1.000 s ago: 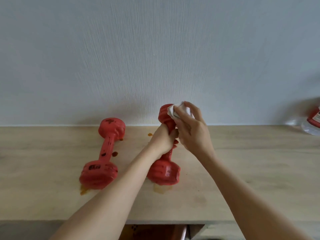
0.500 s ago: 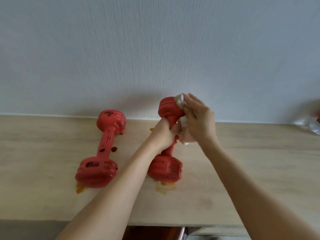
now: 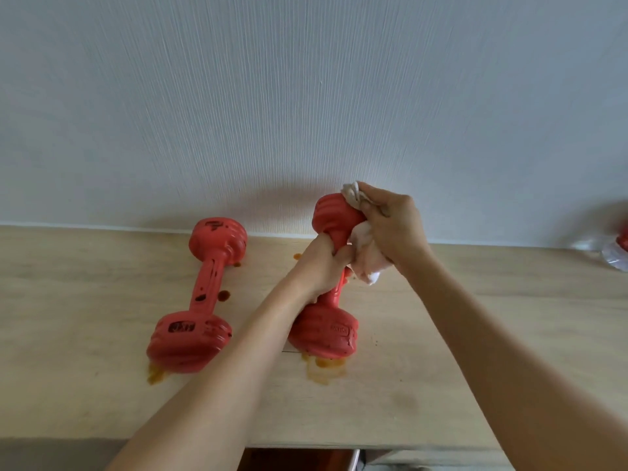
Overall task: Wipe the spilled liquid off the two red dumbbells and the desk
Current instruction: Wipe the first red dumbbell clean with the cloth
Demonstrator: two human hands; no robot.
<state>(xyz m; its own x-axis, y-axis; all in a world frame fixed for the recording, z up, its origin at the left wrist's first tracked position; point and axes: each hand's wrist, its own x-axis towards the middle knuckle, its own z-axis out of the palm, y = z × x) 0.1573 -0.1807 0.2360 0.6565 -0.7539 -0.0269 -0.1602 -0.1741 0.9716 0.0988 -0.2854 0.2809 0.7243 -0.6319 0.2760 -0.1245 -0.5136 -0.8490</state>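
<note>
Left hand (image 3: 321, 265): at centre frame, fingers curled tight round the handle of the right dumbbell, holding it tilted with its far end raised.
Right hand (image 3: 394, 229): just right of centre, fingers clenched on a crumpled white cloth, pressing it against the raised head of the same dumbbell.
White cloth (image 3: 365, 256): bunched and faintly stained; one corner pokes out above the fingers at the top of the head, the rest hangs below the palm beside the handle.
Right dumbbell (image 3: 324, 334): red, centre of the frame, near head resting on the table, far head lifted in front of the wall; dark specks on the near head.
Left dumbbell (image 3: 200, 300): red, left of centre, lying flat on the table with its length running away from the camera, touched by neither hand; dark spots on its handle and heads.
Spilled liquid (image 3: 324, 370): an orange-brown puddle on the table at the foot of the right dumbbell's near head; a smaller smear at the lower left of the left dumbbell's near head; dark drops beside the left dumbbell's handle and far head.
Table (image 3: 475, 317): pale wood, spanning the lower half of the frame, set against a white textured wall (image 3: 306, 96).
Right edge of frame: a clear plastic object with a red part (image 3: 616, 253), only partly in view.
</note>
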